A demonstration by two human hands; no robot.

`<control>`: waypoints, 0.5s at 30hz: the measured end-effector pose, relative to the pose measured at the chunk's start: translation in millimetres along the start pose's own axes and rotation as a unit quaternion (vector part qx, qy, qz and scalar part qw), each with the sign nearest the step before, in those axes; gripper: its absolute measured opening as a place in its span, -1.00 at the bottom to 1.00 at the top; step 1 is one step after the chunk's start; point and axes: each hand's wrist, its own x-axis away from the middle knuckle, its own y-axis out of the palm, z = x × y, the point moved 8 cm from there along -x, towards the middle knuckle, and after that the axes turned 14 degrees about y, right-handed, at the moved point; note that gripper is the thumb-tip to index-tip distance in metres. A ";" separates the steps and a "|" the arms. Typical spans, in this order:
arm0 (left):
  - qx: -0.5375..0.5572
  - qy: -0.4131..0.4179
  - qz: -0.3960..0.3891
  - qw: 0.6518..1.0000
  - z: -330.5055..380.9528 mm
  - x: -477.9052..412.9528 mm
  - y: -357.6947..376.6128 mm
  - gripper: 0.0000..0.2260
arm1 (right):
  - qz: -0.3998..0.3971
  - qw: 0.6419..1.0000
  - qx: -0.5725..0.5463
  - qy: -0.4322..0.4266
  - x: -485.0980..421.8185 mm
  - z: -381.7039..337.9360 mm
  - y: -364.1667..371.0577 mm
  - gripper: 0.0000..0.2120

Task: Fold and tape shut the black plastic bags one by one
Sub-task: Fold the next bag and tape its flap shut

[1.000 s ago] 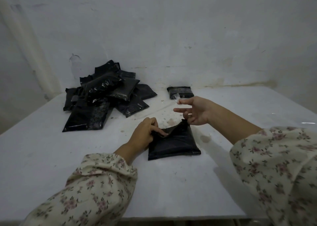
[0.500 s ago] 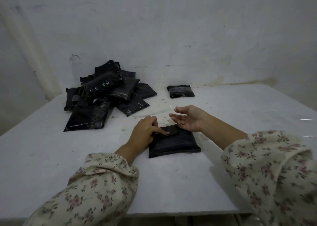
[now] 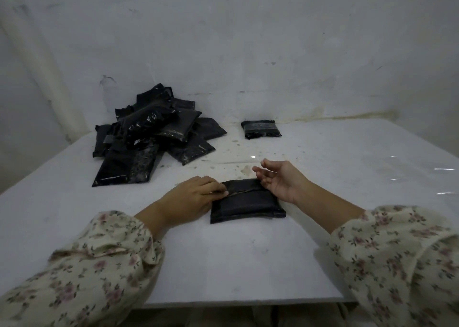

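Note:
A folded black plastic bag (image 3: 246,203) lies flat on the white table (image 3: 223,264) in front of me. My left hand (image 3: 191,197) rests on its left end, fingertips pressing the folded-over top flap down. My right hand (image 3: 280,180) hovers palm-up over the bag's far right corner, fingers loosely spread; a faint strip of clear tape seems to stretch from its fingertips, but I cannot make it out well. A pile of several black bags (image 3: 151,135) sits at the back left. One folded and taped bag (image 3: 260,128) lies apart at the back centre.
A white wall rises right behind the table. Clear glossy strips, perhaps tape (image 3: 444,180), glint along the table's right edge. The near table edge runs just below my floral sleeves.
My right hand came down from above the bag and turned palm-up near its top right corner. The raised bag top now lies folded flat under my left fingers.

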 end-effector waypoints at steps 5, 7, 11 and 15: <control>0.083 -0.116 -0.116 0.983 0.5 -22.0 -4.9 -0.52 | 0.009 0.999 -0.006 -0.032 2.0 1.3 1.3 -0.84; 0.115 -0.232 -0.135 0.956 -2.5 -32.2 -5.5 -0.59 | 0.011 0.999 -0.016 -0.046 2.7 1.7 0.3 -0.84; 0.130 -0.364 -0.080 0.919 3.0 -49.7 -2.6 -0.62 | 0.008 0.998 -0.021 -0.063 5.2 1.6 -0.1 -0.82; 0.253 -0.489 -0.015 0.835 -5.8 -39.8 7.4 -0.53 | 0.004 0.997 -0.028 -0.072 6.4 2.4 0.6 -0.82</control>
